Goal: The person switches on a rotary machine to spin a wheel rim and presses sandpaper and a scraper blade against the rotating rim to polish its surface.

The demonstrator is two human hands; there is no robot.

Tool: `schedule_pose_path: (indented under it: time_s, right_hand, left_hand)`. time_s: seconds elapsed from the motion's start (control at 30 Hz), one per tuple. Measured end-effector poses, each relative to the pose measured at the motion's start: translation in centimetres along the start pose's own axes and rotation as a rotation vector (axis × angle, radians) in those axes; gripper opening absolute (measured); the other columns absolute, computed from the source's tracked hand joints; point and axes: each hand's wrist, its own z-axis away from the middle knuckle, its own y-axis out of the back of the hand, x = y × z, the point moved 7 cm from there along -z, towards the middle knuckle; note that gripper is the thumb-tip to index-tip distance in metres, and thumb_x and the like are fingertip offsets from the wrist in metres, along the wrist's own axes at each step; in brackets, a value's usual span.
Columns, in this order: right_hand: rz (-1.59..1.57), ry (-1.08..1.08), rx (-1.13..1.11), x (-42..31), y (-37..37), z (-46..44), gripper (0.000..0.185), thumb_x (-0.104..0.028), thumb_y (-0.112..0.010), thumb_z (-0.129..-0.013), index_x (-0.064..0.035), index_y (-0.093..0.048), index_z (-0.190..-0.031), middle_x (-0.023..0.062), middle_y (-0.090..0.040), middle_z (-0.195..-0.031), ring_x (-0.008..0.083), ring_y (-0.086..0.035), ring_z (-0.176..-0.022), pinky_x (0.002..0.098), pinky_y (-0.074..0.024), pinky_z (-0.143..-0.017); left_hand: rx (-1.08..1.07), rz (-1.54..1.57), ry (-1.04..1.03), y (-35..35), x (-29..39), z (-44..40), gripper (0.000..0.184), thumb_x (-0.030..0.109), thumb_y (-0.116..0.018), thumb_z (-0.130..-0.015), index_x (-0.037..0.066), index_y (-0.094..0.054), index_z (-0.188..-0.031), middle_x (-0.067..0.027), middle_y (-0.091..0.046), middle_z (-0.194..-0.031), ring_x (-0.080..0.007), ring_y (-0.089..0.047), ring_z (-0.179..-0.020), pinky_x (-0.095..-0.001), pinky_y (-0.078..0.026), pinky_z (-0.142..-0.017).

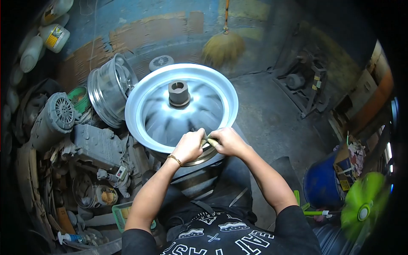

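Observation:
A silvery wheel rim (229, 95) lies face up in front of me, its spokes smeared by motion. A dark metal nut (179, 94) stands at its hub. My left hand (190, 146), with a bracelet at the wrist, is closed at the near edge of the rim. Beside it my right hand (227, 142) is closed too. Between them both hands pinch a small yellowish strip (209, 141) against the rim's edge. Fingers hide most of the strip.
Another wheel rim (104, 91) leans at the left, near a dusty motor (61, 112) and a grey metal housing (95, 144). A broom (224, 47) hangs on the back wall. At the right are a blue barrel (321, 185) and a green fan (363, 208).

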Motion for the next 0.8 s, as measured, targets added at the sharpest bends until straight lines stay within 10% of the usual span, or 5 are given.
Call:
schedule_pose_path:
  time_s: [0.8]
  right_hand:
    - [0.047,0.119,0.207,0.8,1.4,3.5,0.022,-0.010,-0.069,-0.079,-0.0014,-0.070,-0.099,0.0170,-0.071,-0.105,0.0333,-0.067,-0.102,0.0426,-0.0514,-0.098]
  left_hand:
    - [0.234,-0.221,-0.184,-2.5,3.5,0.2,0.019,0.001,-0.060,-0.074,0.003,-0.052,-0.091,-0.0172,-0.063,-0.086,-0.0357,-0.062,-0.087,-0.0446,-0.043,-0.080]
